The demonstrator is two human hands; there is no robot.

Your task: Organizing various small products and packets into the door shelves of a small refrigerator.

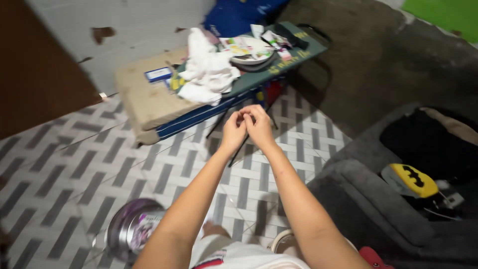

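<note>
My left hand [233,130] and my right hand [259,124] are stretched out in front of me with their fingertips pinched together and touching each other. Whether they hold something small between them is too fine to tell. Both hover above the patterned floor, just in front of an ironing board [149,102]. On the board lie a crumpled white cloth [208,69], a small blue box [158,74] and a round plate-like thing with papers [251,51].
A grey cushioned seat [368,199] stands at the right with a yellow and black item [409,180] on it. A metal tin [132,226] lies on the grey zigzag tile floor [64,164] near my knees. A brown door [35,65] is at the left.
</note>
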